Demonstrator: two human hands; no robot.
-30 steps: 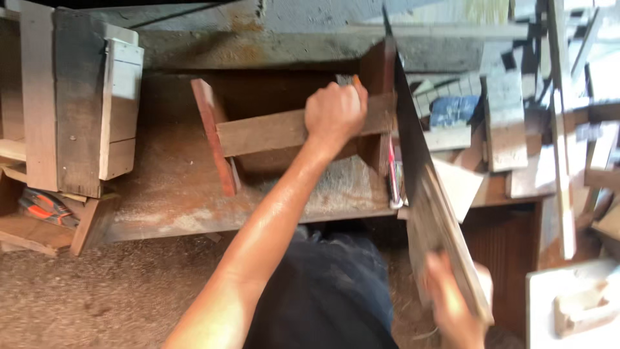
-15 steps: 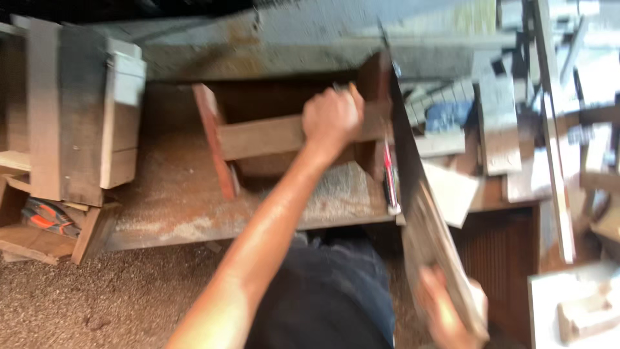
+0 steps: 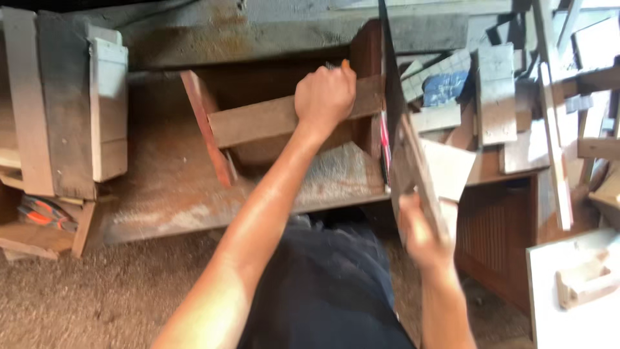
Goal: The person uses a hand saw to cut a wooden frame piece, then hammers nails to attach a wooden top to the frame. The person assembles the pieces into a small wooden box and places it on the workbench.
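With the left hand (image 3: pixel 325 97) closed on the wooden rail (image 3: pixel 258 119) over the bench (image 3: pixel 168 187), the right hand (image 3: pixel 420 232), fingers gripping the upright board (image 3: pixel 403 142), does best holding it square.

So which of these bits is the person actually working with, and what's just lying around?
In use:
left hand gripping the wooden crosspiece
right hand on the long board

Lying about:
offcut pile
stacked planks
orange tool
sawdust
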